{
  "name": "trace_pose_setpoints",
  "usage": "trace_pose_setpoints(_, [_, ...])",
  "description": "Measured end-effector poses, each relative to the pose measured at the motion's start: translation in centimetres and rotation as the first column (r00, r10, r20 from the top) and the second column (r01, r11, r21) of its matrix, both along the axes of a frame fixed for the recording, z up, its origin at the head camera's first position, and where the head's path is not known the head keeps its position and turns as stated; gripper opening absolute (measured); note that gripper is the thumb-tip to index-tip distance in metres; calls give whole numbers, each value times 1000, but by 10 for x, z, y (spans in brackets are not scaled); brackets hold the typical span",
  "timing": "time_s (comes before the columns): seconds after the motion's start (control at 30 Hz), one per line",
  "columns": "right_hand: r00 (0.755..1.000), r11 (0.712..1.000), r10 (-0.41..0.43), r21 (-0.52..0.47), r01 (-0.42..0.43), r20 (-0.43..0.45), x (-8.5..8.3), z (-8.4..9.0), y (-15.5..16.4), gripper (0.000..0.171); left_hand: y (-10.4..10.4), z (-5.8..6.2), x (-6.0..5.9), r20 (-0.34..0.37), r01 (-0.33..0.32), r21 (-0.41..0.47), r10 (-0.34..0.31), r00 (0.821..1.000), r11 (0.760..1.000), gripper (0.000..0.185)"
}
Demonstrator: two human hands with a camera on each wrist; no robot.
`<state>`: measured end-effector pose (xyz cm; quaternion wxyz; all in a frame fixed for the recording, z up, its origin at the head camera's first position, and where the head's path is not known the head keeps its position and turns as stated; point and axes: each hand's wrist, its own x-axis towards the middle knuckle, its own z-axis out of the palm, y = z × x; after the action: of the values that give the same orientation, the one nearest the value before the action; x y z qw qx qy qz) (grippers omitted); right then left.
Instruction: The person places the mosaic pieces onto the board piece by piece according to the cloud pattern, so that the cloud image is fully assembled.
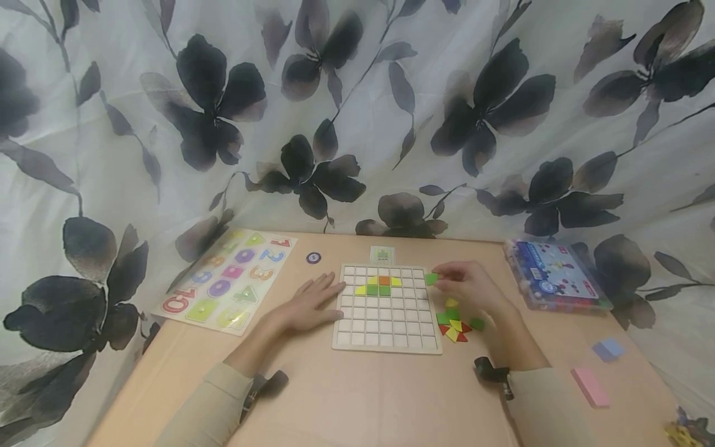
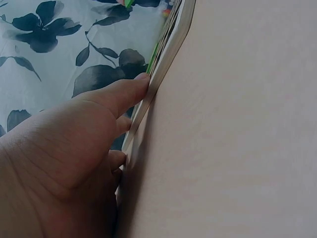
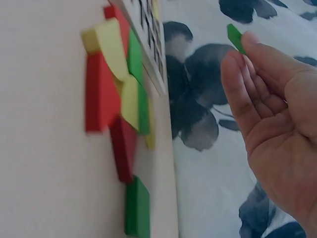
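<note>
A white wooden grid board (image 1: 386, 308) lies mid-table with yellow, orange and green tiles (image 1: 378, 285) set in its upper rows. My left hand (image 1: 308, 301) lies flat on the table, its straight fingers (image 2: 130, 91) pressing against the board's left edge (image 2: 163, 54). My right hand (image 1: 468, 284) hovers at the board's upper right corner and pinches a small green tile (image 1: 431, 279) (image 3: 236, 37) at its fingertips. A heap of loose red, yellow and green tiles (image 1: 455, 323) (image 3: 119, 109) sits just right of the board, below that hand.
A number puzzle board (image 1: 230, 277) lies at the left. A small picture card (image 1: 382, 254) and a round token (image 1: 313, 257) sit behind the grid. At the right stand a clear plastic box (image 1: 553, 275), a blue pad (image 1: 607, 349) and a pink pad (image 1: 590, 385). Floral cloth (image 1: 357, 112) hangs behind.
</note>
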<state>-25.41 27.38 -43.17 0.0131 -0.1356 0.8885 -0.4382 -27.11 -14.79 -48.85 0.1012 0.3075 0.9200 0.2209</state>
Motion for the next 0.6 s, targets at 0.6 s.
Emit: trace_pose_setpoints(0.6, [997, 999, 28, 21, -27, -74, -7, -19, -49, 26, 3, 5, 4, 15, -5, 2, 5, 1000, 1000, 78])
